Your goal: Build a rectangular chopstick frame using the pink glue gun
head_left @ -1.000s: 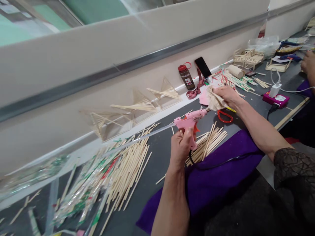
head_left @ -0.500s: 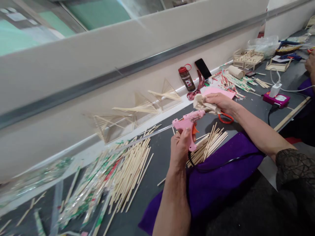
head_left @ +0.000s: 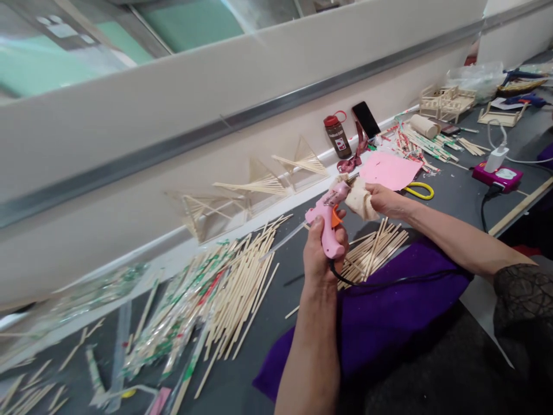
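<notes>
On the dark table (head_left: 458,202) is a purple cloth (head_left: 389,323). Beyond this cloth, the left hand (head_left: 316,253) is closed around a pink glue gun (head_left: 327,213), and the right hand (head_left: 386,202) pinches a beige rag (head_left: 360,199) at its nozzle

A dark bottle (head_left: 339,141) with a red cap stands near the wall (head_left: 276,129), right of the frame's upper centre; a black phone (head_left: 366,120) leans just beside it, a maroon strap (head_left: 359,147) trailing close by; toward the right edge I see a magenta power box (head_left: 491,175) with a white plug (head_left: 496,158) on top; small stick furniture (head_left: 458,104) sits at upper right beside a clear plastic bag (head_left: 477,79); wrapped sticks (head_left: 190,305) lie heaped at lower left; a purple cloth (head_left: 384,317) spreads across the lower centre.
</notes>
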Demonstrator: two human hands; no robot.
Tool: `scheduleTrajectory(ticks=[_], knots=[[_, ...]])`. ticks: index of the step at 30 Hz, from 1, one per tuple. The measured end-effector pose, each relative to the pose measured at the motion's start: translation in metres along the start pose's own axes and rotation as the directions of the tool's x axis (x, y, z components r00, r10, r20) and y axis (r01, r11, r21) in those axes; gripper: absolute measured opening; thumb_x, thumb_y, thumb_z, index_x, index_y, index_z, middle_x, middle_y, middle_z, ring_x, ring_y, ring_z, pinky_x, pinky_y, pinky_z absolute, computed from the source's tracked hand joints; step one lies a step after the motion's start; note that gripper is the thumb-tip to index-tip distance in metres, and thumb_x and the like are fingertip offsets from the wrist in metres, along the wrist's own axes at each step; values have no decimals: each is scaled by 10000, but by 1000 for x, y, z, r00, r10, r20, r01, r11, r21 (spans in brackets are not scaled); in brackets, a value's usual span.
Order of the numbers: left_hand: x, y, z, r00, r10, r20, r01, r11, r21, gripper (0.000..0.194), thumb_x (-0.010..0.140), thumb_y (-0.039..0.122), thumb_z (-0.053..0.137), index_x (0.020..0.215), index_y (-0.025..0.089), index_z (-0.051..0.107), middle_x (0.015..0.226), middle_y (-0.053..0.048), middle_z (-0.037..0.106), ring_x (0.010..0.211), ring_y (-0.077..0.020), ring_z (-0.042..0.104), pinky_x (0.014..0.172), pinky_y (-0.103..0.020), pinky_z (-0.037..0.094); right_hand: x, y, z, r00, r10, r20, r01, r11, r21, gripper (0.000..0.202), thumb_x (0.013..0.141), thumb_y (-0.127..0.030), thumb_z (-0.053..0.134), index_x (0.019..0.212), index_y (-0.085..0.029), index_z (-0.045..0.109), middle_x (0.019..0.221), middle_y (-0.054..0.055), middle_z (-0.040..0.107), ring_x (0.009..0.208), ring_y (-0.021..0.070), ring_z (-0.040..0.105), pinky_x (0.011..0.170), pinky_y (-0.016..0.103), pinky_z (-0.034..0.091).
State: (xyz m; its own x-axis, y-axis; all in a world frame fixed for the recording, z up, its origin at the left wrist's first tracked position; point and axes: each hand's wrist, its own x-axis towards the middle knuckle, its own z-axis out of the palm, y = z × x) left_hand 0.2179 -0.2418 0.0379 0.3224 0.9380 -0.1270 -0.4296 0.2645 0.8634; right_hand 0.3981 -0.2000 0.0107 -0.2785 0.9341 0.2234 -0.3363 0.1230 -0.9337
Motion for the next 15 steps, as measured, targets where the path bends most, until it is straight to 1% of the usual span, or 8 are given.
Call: scheduleTrajectory(ticks=[2,4,6,8,10,12,15], knots=[[1,0,0,1000,-20,0,20,1000,-1,412,806,515,645,902,117,692,446,56,481,281,-39,326,268,-152,225,0,-1,2,997,-40,-60,37,998,-49,362,600,-128,674,956,-182,638,707,-52,611,614,89,495,525,193,400],[3,-3,-2,1000,-18,-8,18,1000,10,426,816,527,637,915,116,692,445,60,469,279,-36,321,268,-151,226,0,-3,4,989,-75,-126,65,995,-81,426,595,-123,656,1013,-195,632,732,-57,610,618,93,496,506,199,375],[5,-8,-6,1000,3,-12,-3,1000,23,439,823,538,633,934,118,693,453,61,466,284,-34,323,270,-149,223,0,-4,7,977,-104,-187,91,993,-77,457,586,-136,664,1034,-200,608,745,-60,612,601,90,497,483,199,352],[8,-12,-10,1000,29,-12,-29,999,28,448,826,543,630,955,119,694,463,56,472,290,-34,324,270,-151,221,0,-3,9,971,-120,-208,113,992,-50,419,572,-161,679,979,-202,586,714,-68,602,572,86,492,467,197,341],[9,-14,-13,999,40,-13,-39,999,27,453,818,544,635,967,120,695,471,50,484,296,-36,327,270,-154,222,0,-1,12,969,-142,-201,139,990,-30,336,568,-186,687,883,-206,572,677,-76,591,537,77,472,453,194,332],[9,-14,-13,999,31,-15,-31,999,25,452,803,542,645,960,121,695,474,47,489,301,-37,326,271,-157,224,0,1,14,966,-171,-195,167,985,-38,255,577,-200,682,806,-205,572,662,-75,593,512,67,446,442,193,326],[6,-11,-9,1000,-1,-1,1,1000,27,433,787,535,652,922,124,685,465,50,481,303,-39,323,279,-160,231,0,3,15,955,-208,-211,196,978,-75,187,591,-214,684,754,-199,592,643,-68,588,505,65,436,436,192,324]])
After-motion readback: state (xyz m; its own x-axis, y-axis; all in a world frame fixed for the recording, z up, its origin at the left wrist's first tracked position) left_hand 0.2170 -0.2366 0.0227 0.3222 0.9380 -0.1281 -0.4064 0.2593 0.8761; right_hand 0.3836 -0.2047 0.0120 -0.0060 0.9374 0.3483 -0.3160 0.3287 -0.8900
